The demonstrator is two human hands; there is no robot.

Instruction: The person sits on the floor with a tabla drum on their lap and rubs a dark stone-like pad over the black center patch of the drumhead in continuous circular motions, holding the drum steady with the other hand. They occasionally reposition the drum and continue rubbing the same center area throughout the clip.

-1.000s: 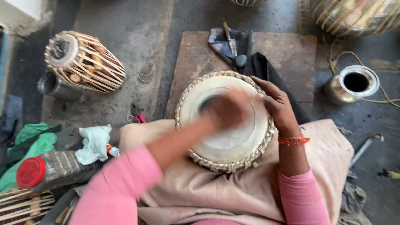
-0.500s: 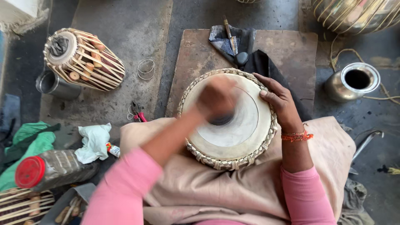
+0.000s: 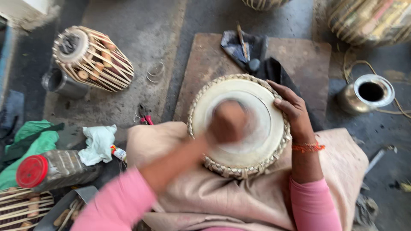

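A round drum (image 3: 262, 150) with a pale skin and a braided rim sits on the beige cloth (image 3: 205, 196) over my lap. My left hand (image 3: 229, 122) is a blurred fist pressed on the middle of the skin; whether it holds anything is hidden by the blur. My right hand (image 3: 292, 112) grips the drum's right rim, fingers curled over the edge, with an orange thread band at the wrist. Both sleeves are pink.
A second drum (image 3: 92, 60) with straps and wooden pegs lies at the far left beside a metal cup (image 3: 62, 83). A brass pot (image 3: 368, 92) stands at right. A wooden board (image 3: 201, 68), dark cloth with a tool (image 3: 244, 45), red-handled pliers (image 3: 144, 116), a white rag (image 3: 99, 143) and a red-capped bottle (image 3: 51, 169) lie around.
My left hand has slid back and forth over the drum skin, from the upper centre toward the left centre. The right hand stays on the rim.
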